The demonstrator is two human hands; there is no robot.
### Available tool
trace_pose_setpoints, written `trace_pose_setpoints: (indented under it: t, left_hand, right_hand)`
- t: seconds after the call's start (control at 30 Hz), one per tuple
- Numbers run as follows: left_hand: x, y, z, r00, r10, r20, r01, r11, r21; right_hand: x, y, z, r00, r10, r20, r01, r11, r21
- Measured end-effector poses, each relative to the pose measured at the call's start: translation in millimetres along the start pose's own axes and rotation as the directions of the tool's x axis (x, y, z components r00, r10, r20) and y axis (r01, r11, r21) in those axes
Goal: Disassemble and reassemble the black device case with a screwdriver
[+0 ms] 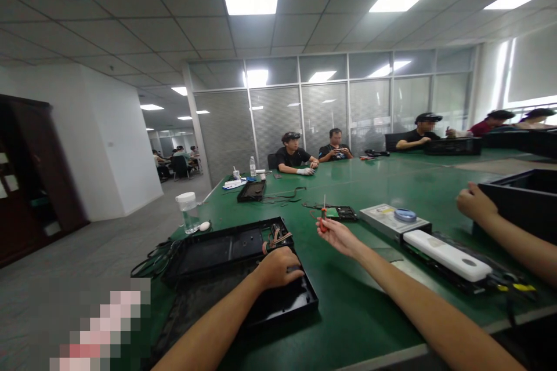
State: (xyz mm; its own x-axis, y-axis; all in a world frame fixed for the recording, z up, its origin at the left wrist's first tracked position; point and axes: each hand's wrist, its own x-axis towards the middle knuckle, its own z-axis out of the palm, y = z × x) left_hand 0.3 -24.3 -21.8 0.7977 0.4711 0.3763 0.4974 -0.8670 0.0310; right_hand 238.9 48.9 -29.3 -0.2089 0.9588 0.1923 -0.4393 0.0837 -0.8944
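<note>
My left hand (277, 267) rests palm down on an open black computer case (226, 255), fingers curled over its inner edge near a bundle of coloured wires (274, 237). My right hand (337, 235) is raised over the green table (369, 185), palm up, fingers closed round a small screwdriver (323, 213) with an orange handle, its shaft pointing up.
A grey disc drive (391, 219) with a blue tape roll, a white oblong device (452, 255) and a small circuit board (343, 212) lie to the right. A clear cup (188, 211) stands left of the case. Another person's hand (476, 203) reaches in at right. Several people sit at the table's far side.
</note>
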Motion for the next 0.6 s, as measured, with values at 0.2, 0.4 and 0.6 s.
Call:
trace_pose_setpoints:
  t: [0.2,0.4,0.6]
  left_hand:
    - [-2,-19,-38.8,0.980,-0.197,0.011,0.185,0.938,0.292]
    - [-54,-81,-68.8,0.853,-0.487,0.185,0.433,0.860,0.271]
    - [-92,-95,-56.6,0.857,-0.426,0.289,0.367,0.900,0.237]
  right_hand:
    - [-44,-15,48,0.949,-0.089,0.303,0.280,0.682,-0.676]
    - [-133,-9,77,0.703,0.219,0.676,0.704,-0.081,-0.706]
    - [-169,12,51,0.745,0.142,0.651,0.666,-0.182,-0.723]
